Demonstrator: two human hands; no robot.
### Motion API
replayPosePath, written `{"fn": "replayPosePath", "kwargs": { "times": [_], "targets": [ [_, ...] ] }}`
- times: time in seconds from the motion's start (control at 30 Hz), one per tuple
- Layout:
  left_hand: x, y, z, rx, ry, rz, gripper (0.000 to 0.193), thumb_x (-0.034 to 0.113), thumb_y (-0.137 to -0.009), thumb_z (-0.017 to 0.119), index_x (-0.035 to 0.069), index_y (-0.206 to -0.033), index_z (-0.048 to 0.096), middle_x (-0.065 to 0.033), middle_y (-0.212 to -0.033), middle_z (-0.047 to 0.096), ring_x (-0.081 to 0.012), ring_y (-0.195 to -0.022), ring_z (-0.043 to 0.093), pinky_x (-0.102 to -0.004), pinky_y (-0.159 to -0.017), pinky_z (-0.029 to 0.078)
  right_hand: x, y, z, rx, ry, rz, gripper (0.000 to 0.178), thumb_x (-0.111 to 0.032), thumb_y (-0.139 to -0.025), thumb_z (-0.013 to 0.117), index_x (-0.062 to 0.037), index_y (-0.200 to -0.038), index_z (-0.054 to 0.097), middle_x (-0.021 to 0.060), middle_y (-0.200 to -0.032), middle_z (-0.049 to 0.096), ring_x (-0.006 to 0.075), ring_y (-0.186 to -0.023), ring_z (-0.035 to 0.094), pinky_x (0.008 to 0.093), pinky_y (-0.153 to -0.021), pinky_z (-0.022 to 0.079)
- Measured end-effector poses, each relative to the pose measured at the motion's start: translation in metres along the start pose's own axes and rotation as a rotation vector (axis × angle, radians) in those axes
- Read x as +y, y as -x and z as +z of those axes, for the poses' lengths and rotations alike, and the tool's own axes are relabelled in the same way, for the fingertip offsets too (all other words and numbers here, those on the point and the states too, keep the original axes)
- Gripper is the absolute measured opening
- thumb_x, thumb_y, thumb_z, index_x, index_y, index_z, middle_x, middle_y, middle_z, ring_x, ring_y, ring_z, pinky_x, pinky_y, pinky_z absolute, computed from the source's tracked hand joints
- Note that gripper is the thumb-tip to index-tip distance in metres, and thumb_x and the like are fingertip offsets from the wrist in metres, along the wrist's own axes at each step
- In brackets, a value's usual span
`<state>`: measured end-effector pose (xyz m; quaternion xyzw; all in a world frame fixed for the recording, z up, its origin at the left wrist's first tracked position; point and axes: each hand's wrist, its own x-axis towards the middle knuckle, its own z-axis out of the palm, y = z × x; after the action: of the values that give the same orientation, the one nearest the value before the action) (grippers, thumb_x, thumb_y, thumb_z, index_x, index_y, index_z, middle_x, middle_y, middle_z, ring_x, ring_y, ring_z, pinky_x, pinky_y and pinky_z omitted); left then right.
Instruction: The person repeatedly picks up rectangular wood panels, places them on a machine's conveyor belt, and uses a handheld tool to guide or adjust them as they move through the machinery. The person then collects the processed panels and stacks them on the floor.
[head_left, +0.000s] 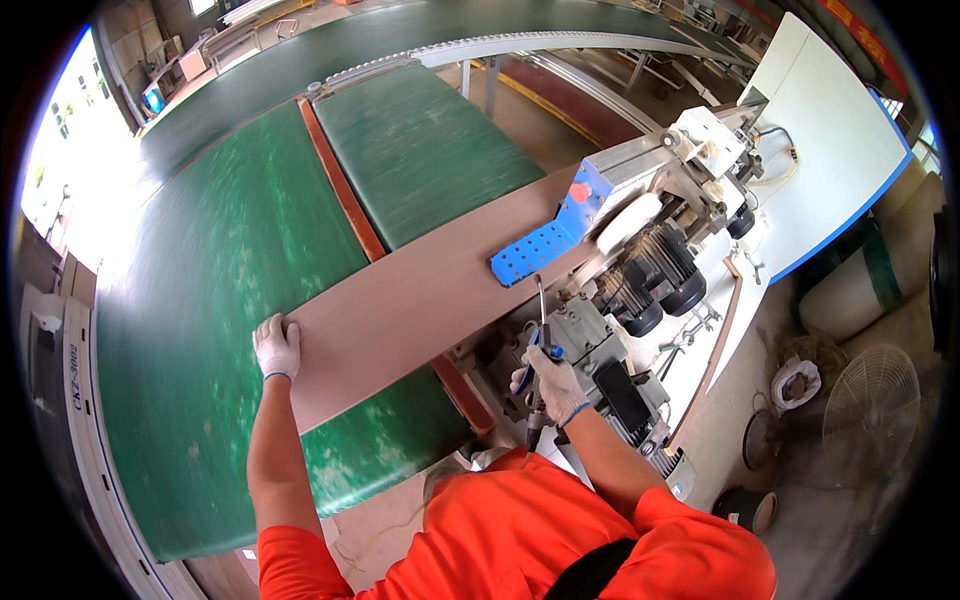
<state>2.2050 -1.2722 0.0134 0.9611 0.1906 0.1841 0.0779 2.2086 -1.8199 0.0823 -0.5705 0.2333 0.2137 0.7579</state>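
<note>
A long brown board (400,310) lies slantwise over the green belt, its far right end passing under a blue perforated guard (533,254) on a machine. At the board's left end is my gloved left hand (276,347), thumb over the edge and fingers along the corner. My gloved right hand (556,384) is wrapped round an air blow gun (543,345) with a blue part and a thin metal nozzle. That nozzle points up toward the guard, beside the board's near edge. A hose fitting hangs below the gun.
Motors (665,270) and clamps crowd the machine at right, beside a white panel (830,150) with a blue edge. A red-brown strip (340,185) divides the green belts (220,220). A roller conveyor (480,42) curves across the back. A caged fan (870,400) stands at far right.
</note>
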Motion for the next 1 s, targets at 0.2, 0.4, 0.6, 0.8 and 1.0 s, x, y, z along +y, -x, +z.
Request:
{"fn": "replayPosePath", "kwargs": {
  "times": [0.2, 0.4, 0.6, 0.8, 1.0],
  "targets": [
    [-0.035, 0.009, -0.013, -0.048, -0.121, -0.101, 0.053, 0.042, -0.103, 0.057, 0.003, -0.137, 0.060, -0.0190, -0.144, 0.060, -0.0369, -0.140, 0.049, -0.0502, -0.120, 0.034, 0.008, -0.012, -0.016, 0.041, -0.010, -0.035, 0.041, -0.043, -0.100, 0.071, -0.0027, -0.103, 0.062, 0.0088, -0.073, 0.067, 0.0196, -0.059, 0.067, 0.0340, -0.053, 0.053],
    [-0.083, 0.022, -0.034, -0.124, -0.226, -0.184, 0.061, 0.049, -0.103, 0.055, 0.002, -0.142, 0.057, -0.0187, -0.148, 0.057, -0.0373, -0.144, 0.045, -0.0511, -0.123, 0.030, 0.015, -0.003, -0.012, 0.040, 0.029, -0.055, 0.036, -0.040, -0.101, 0.069, -0.0056, -0.093, 0.061, 0.0069, -0.066, 0.063, 0.0169, -0.057, 0.062, 0.0327, -0.055, 0.051],
    [-0.120, 0.033, -0.054, -0.184, -0.246, -0.315, 0.066, 0.052, -0.105, 0.051, 0.004, -0.149, 0.051, -0.0166, -0.158, 0.049, -0.0356, -0.153, 0.035, -0.0508, -0.127, 0.024, 0.021, 0.024, 0.003, 0.028, 0.104, -0.086, 0.035, -0.038, -0.102, 0.068, -0.0057, -0.092, 0.061, 0.0061, -0.066, 0.064, 0.0160, -0.057, 0.062, 0.0310, -0.055, 0.049],
    [-0.163, 0.052, -0.073, -0.187, -0.268, -0.357, 0.066, 0.054, -0.106, 0.049, 0.006, -0.152, 0.049, -0.0149, -0.161, 0.047, -0.0347, -0.156, 0.032, -0.0522, -0.128, 0.023, 0.059, 0.043, 0.018, 0.103, 0.039, -0.108, 0.036, -0.038, -0.103, 0.069, -0.0050, -0.090, 0.063, 0.0068, -0.068, 0.065, 0.0169, -0.057, 0.063, 0.0319, -0.056, 0.051],
    [-0.210, 0.100, -0.104, -0.155, -0.293, -0.369, 0.065, 0.054, -0.106, 0.049, 0.006, -0.150, 0.052, -0.0149, -0.157, 0.051, -0.0341, -0.151, 0.038, -0.0528, -0.125, 0.028, 0.107, 0.095, 0.034, -0.067, 0.074, -0.048, 0.037, -0.039, -0.103, 0.069, -0.0025, -0.107, 0.063, 0.0079, -0.077, 0.068, 0.0200, -0.069, 0.070, 0.0317, -0.060, 0.052]
  ]
}}
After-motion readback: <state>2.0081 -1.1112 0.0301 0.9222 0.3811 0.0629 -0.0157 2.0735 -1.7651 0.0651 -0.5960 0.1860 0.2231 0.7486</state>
